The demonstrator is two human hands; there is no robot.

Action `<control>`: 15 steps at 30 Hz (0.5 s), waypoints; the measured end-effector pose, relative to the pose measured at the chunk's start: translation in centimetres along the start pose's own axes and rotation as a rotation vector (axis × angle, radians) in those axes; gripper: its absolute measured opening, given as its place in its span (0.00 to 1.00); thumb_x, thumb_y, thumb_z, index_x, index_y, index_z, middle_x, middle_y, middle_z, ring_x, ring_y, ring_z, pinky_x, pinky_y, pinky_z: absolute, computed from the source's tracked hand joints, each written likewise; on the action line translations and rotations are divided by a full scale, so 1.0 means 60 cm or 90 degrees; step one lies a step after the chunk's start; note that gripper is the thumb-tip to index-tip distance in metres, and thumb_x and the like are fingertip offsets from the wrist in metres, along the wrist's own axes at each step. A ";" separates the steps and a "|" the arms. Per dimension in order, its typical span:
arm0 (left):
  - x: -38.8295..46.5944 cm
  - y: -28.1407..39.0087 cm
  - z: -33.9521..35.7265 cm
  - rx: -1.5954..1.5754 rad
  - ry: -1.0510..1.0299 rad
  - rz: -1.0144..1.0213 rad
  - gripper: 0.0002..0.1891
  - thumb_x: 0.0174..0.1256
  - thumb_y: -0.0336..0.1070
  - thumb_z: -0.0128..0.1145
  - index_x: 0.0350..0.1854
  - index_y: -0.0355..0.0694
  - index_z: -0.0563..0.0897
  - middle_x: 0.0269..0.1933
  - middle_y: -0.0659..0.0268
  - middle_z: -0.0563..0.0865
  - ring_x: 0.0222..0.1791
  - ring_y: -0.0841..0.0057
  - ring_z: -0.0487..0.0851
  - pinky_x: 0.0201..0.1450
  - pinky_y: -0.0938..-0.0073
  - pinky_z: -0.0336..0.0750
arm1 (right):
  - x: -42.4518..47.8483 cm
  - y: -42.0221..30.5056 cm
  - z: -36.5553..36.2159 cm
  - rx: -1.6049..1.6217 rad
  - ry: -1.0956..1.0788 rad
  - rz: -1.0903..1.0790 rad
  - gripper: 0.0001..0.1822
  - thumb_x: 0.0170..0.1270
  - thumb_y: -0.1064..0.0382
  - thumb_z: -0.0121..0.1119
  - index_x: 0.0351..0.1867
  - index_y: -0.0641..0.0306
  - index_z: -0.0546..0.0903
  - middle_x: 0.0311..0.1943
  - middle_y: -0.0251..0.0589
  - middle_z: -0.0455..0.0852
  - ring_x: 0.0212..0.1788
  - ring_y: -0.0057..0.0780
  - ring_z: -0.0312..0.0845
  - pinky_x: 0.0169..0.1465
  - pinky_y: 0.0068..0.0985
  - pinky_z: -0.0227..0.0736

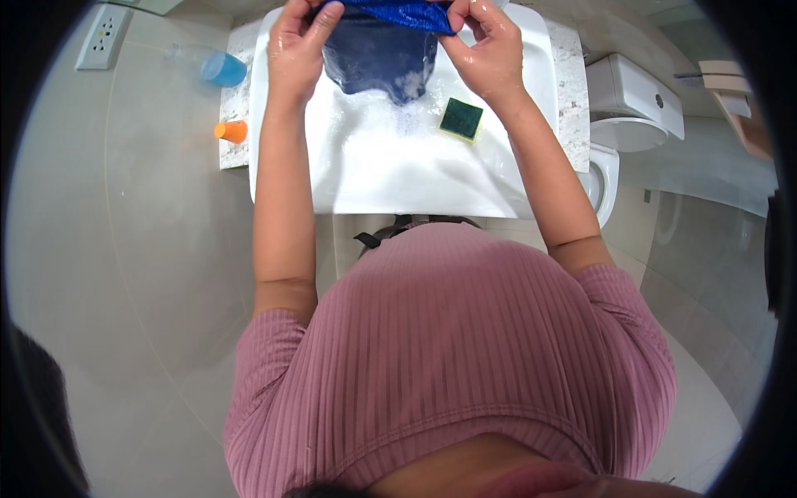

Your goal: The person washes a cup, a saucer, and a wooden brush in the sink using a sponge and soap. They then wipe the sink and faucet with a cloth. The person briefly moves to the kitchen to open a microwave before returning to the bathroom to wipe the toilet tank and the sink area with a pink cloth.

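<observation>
Both hands hold up a wet blue cloth item (380, 59) over the far part of a white sink (398, 187). Its upper edge is bright blue and the hanging part is dark navy; the top runs out of the picture. My left hand (299, 53) pinches one upper corner between thumb and fingers. At the opposite corner, my right hand (489, 53) grips the bright blue edge. Water streams over the hanging fabric, and suds lie in the basin below it. A green and yellow scouring sponge (461, 119) rests in the sink, below my right hand and apart from it.
On the speckled stone counter (235, 159) to the left lies or stands a clear bottle of blue liquid (223, 68), near an orange cup or cap (231, 131). A white toilet (635, 93) is at the right. A wall outlet (104, 37) shows at upper left.
</observation>
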State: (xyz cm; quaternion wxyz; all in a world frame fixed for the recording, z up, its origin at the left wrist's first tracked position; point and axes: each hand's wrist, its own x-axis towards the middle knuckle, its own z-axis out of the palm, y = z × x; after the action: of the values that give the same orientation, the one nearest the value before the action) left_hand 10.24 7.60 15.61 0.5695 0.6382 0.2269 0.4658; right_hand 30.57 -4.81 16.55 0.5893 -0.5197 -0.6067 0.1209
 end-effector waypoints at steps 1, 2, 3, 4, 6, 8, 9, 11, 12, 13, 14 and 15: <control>0.002 0.020 0.006 0.072 0.013 -0.010 0.09 0.69 0.36 0.61 0.47 0.40 0.81 0.42 0.71 0.84 0.43 0.81 0.79 0.51 0.78 0.70 | 0.014 -0.015 0.000 -0.021 0.008 -0.028 0.14 0.46 0.78 0.64 0.34 0.66 0.74 0.46 0.52 0.84 0.50 0.42 0.80 0.57 0.31 0.73; 0.007 0.025 0.012 -0.004 0.028 0.035 0.06 0.70 0.33 0.60 0.45 0.40 0.79 0.42 0.74 0.81 0.44 0.85 0.76 0.52 0.80 0.69 | 0.018 -0.047 0.002 0.018 0.045 0.015 0.13 0.47 0.83 0.58 0.23 0.64 0.67 0.45 0.48 0.86 0.49 0.34 0.80 0.54 0.24 0.72; 0.016 0.040 0.019 -0.011 0.016 0.058 0.07 0.69 0.33 0.61 0.46 0.40 0.79 0.42 0.74 0.81 0.44 0.85 0.76 0.52 0.81 0.69 | 0.027 -0.054 -0.004 -0.004 0.061 -0.026 0.13 0.47 0.83 0.58 0.24 0.64 0.68 0.45 0.48 0.86 0.49 0.34 0.80 0.54 0.25 0.72; 0.021 0.055 0.020 -0.016 0.009 0.079 0.07 0.69 0.32 0.61 0.46 0.40 0.79 0.43 0.74 0.81 0.45 0.85 0.76 0.52 0.81 0.69 | 0.034 -0.055 -0.004 -0.024 0.073 -0.066 0.12 0.47 0.83 0.58 0.25 0.64 0.68 0.44 0.48 0.86 0.49 0.35 0.80 0.54 0.25 0.72; 0.023 0.079 0.020 0.016 0.008 0.112 0.09 0.69 0.33 0.61 0.48 0.41 0.78 0.45 0.74 0.79 0.47 0.84 0.75 0.54 0.82 0.67 | 0.046 -0.067 -0.003 -0.043 0.087 -0.096 0.12 0.47 0.82 0.58 0.26 0.64 0.70 0.44 0.48 0.86 0.48 0.36 0.81 0.52 0.27 0.73; 0.025 0.090 0.026 0.004 0.029 0.174 0.08 0.67 0.32 0.62 0.46 0.38 0.80 0.42 0.71 0.82 0.43 0.84 0.78 0.50 0.80 0.71 | 0.054 -0.076 0.000 -0.088 0.101 -0.161 0.12 0.47 0.82 0.59 0.26 0.64 0.70 0.44 0.48 0.86 0.48 0.35 0.81 0.51 0.27 0.74; 0.024 0.093 0.029 -0.004 0.037 0.205 0.08 0.66 0.31 0.63 0.45 0.37 0.82 0.40 0.70 0.84 0.41 0.84 0.79 0.48 0.80 0.73 | 0.055 -0.077 0.003 -0.113 0.110 -0.193 0.12 0.48 0.82 0.60 0.26 0.64 0.70 0.44 0.47 0.86 0.47 0.35 0.82 0.51 0.27 0.74; 0.011 0.099 0.026 0.325 -0.055 0.028 0.13 0.66 0.36 0.64 0.48 0.35 0.83 0.42 0.69 0.86 0.43 0.82 0.80 0.50 0.79 0.74 | 0.052 -0.047 0.016 -0.130 0.099 -0.247 0.09 0.52 0.77 0.62 0.29 0.65 0.74 0.42 0.43 0.86 0.45 0.35 0.81 0.49 0.27 0.75; 0.007 0.091 0.026 0.447 -0.096 -0.121 0.12 0.66 0.37 0.63 0.46 0.35 0.84 0.40 0.68 0.86 0.40 0.82 0.81 0.49 0.79 0.74 | 0.030 -0.022 0.023 -0.169 0.022 -0.193 0.09 0.51 0.76 0.63 0.30 0.63 0.74 0.43 0.40 0.86 0.45 0.37 0.81 0.50 0.28 0.76; -0.001 0.083 0.024 0.569 -0.134 -0.273 0.12 0.66 0.39 0.62 0.44 0.35 0.86 0.37 0.68 0.87 0.38 0.82 0.81 0.48 0.79 0.74 | 0.011 -0.003 0.032 -0.204 -0.055 -0.139 0.09 0.50 0.75 0.64 0.30 0.62 0.75 0.44 0.36 0.86 0.46 0.40 0.81 0.51 0.29 0.77; -0.008 0.023 0.006 0.443 -0.136 -0.325 0.14 0.66 0.40 0.61 0.43 0.33 0.86 0.37 0.66 0.87 0.37 0.80 0.81 0.47 0.77 0.75 | 0.001 0.010 0.046 -0.169 -0.060 -0.186 0.08 0.52 0.75 0.62 0.33 0.62 0.78 0.49 0.36 0.83 0.50 0.41 0.79 0.52 0.31 0.77; -0.020 -0.052 -0.022 0.319 -0.127 -0.373 0.15 0.66 0.40 0.59 0.42 0.30 0.86 0.37 0.63 0.88 0.37 0.78 0.82 0.46 0.75 0.75 | -0.019 0.023 0.066 -0.203 -0.143 -0.112 0.06 0.53 0.75 0.61 0.32 0.62 0.79 0.57 0.37 0.80 0.55 0.40 0.77 0.54 0.31 0.76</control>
State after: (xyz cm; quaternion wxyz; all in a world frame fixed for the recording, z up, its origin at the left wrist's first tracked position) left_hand 9.32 8.08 12.17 0.5245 0.7074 0.4496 0.1495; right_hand 27.66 -3.26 13.74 0.4363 -0.5346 -0.7232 0.0282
